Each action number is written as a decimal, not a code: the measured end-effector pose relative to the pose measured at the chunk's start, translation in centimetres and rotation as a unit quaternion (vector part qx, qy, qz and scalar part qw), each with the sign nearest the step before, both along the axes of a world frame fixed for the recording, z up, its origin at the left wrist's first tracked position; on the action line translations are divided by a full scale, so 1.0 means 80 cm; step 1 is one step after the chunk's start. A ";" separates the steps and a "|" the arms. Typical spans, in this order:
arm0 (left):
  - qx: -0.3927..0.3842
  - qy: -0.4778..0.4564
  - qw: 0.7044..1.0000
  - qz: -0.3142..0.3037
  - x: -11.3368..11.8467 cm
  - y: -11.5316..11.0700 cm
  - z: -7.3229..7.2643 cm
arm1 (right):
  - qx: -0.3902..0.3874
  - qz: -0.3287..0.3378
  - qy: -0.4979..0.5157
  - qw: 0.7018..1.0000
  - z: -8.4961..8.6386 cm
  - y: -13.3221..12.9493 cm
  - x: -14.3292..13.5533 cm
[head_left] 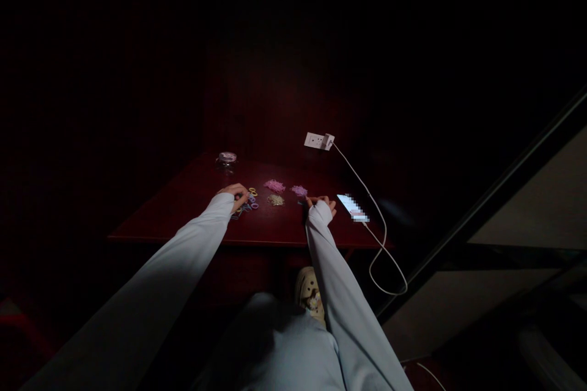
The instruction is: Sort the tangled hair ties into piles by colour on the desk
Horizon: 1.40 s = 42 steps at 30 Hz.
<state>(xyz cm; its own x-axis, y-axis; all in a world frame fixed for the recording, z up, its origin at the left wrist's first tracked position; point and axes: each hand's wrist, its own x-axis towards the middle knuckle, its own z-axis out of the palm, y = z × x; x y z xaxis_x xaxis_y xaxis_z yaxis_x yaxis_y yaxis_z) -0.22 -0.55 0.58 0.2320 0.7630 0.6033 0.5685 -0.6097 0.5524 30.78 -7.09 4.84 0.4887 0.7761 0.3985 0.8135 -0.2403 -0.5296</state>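
Note:
My left hand (236, 191) is at the left of the dark red table, fingers curled beside a loose pile of hair ties (253, 200) in yellow, lilac and blue. Whatever its fingertips hold is hidden. My right hand (322, 202) rests low over the table, fingers bent and pressed together. Anything between them is too small and dark to make out. Just left of its fingertips is a small teal piece (301, 202). Between the hands are small heaps of what look like tiny elastic bands: pink (274, 186), purple (299, 191) and pale yellow (276, 200).
A lit phone (353, 208) lies right of my right hand. Its white cable (385, 226) loops past the table edge and up to a plug in the wall socket (316, 141). A clear round container (227, 159) stands at the back left. Below the table shows a beige clog (307, 287).

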 end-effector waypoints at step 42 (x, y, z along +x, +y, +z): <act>-0.019 -0.021 1.000 0.014 0.004 -0.011 0.013 | -0.010 -0.019 -0.079 0.997 -0.010 0.006 -0.001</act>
